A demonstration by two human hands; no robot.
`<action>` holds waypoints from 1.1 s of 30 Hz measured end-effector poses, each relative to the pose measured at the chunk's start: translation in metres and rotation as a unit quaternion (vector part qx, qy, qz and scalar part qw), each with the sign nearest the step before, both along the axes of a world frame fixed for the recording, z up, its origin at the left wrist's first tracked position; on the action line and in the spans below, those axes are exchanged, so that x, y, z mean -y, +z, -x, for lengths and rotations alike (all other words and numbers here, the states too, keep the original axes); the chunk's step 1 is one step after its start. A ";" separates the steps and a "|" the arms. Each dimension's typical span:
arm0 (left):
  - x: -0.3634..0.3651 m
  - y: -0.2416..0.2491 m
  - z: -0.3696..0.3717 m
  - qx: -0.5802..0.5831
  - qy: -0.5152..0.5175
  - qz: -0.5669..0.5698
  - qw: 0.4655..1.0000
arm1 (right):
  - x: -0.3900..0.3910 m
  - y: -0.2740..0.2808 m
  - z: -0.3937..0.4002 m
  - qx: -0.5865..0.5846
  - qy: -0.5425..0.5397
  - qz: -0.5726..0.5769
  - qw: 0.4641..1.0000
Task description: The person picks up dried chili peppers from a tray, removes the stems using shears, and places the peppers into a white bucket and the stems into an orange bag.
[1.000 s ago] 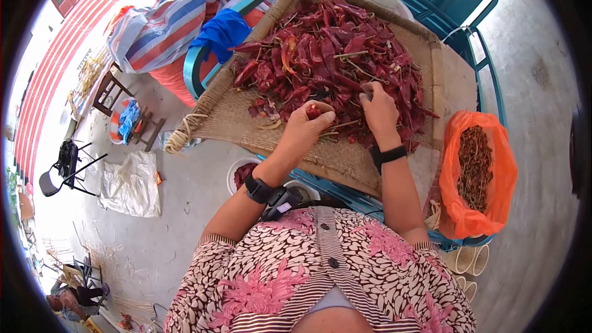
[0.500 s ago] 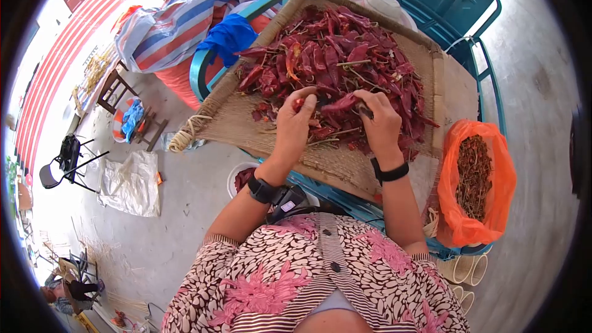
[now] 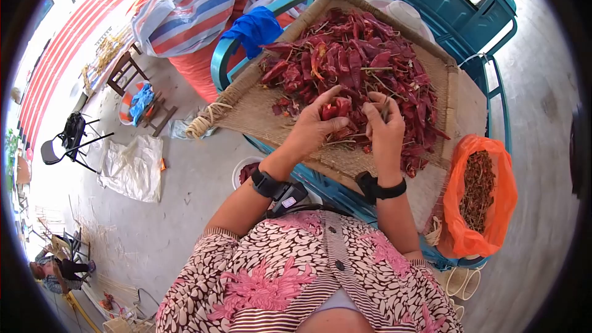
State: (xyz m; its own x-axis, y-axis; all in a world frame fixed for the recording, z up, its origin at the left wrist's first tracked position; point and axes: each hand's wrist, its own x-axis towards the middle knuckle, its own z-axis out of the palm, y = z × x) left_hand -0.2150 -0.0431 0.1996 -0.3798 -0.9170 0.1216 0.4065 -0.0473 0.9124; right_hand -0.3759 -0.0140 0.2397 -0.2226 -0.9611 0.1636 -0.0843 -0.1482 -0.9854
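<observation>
The person is leaning over a woven tray (image 3: 259, 108) that is lying tilted on a teal cart (image 3: 468, 6), and a heap of dried red chilies (image 3: 357, 65) is covering most of it. Both hands are meeting at the near edge of the heap. The left hand (image 3: 314, 126) is pinching a red chili (image 3: 336, 108) between thumb and fingers, holding it just above the mat. The right hand (image 3: 385, 126) is sitting just beside it, fingers curled together around something thin and dark, perhaps a stem or a small tool; I cannot tell which from here. The two hands are nearly touching over the chili. A black band is sitting on each wrist.

To the right, an orange bag (image 3: 493, 209) is hanging open at the cart's side, holding a pile of brownish stems (image 3: 478, 188). Below the tray, on the ground, a white bowl (image 3: 246, 171) is holding a few red pieces. Behind the tray, a striped sack (image 3: 209, 0) and a blue cloth (image 3: 256, 28) are lying against the cart. Far to the left, a folding chair (image 3: 68, 145) is standing on the concrete beside a pale plastic sheet (image 3: 132, 169).
</observation>
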 end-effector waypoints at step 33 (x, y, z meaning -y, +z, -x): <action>-0.109 -0.169 -0.189 -0.163 0.137 -0.350 0.912 | -0.064 0.006 0.100 -0.387 -0.258 0.076 0.882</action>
